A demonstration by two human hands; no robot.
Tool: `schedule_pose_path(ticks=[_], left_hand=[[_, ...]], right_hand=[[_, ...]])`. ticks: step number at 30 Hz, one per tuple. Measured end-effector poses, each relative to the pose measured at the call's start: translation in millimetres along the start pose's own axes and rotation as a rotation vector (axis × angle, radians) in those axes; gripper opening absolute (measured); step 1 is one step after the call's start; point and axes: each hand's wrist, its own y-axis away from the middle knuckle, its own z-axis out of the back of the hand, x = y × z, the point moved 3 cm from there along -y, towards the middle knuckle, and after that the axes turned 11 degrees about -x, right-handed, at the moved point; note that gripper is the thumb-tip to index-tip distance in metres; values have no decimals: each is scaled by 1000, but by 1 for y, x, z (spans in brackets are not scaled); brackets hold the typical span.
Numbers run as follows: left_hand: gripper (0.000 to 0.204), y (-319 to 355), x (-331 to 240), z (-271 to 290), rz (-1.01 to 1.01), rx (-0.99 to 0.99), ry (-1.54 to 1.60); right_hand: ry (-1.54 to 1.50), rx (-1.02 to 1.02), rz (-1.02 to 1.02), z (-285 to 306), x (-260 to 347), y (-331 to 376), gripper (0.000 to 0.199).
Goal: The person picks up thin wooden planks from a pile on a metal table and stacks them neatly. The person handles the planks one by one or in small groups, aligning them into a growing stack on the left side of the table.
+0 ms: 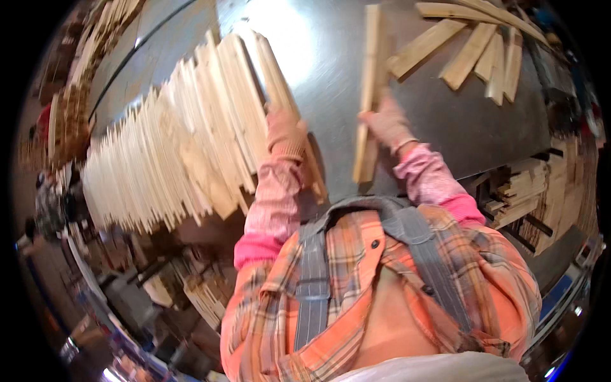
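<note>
Gloved, my left hand (286, 132) closes around a wooden slat (273, 73) at the right end of a long row of pale wooden slats (153, 146) standing on edge. My right hand (387, 122), also gloved, grips a separate wooden board (369, 70) that points away from me over the metal table (324, 95). The fingers of my right hand wrap its side; some blur lies around that board. Between the two hands a strip of shiny tabletop shows.
Several loose boards (471, 54) lie fanned out at the far right of the table. Stacked lumber (522, 194) sits below the table's right edge. More wood piles (69, 121) stand at the far left, and short pieces (207, 299) lie lower left.
</note>
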Motion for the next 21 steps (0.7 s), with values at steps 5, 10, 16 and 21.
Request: schedule_pose_path(ticks=[5,10,16,21], left_hand=[[68,-3,8,17,-155,-224,27],[62,-6,-11,32,-357,-476,89],[60,-36,-65,3,-391,-413,286],[61,-125,-149,-19,-247,-279,468]], right_hand=[[-219,495,179,-93,67,10,40],[339,818,694,-128,92,15,37],[286,334,424,-11,56,-121,46],[230,-104,295,159,8,-258,47]])
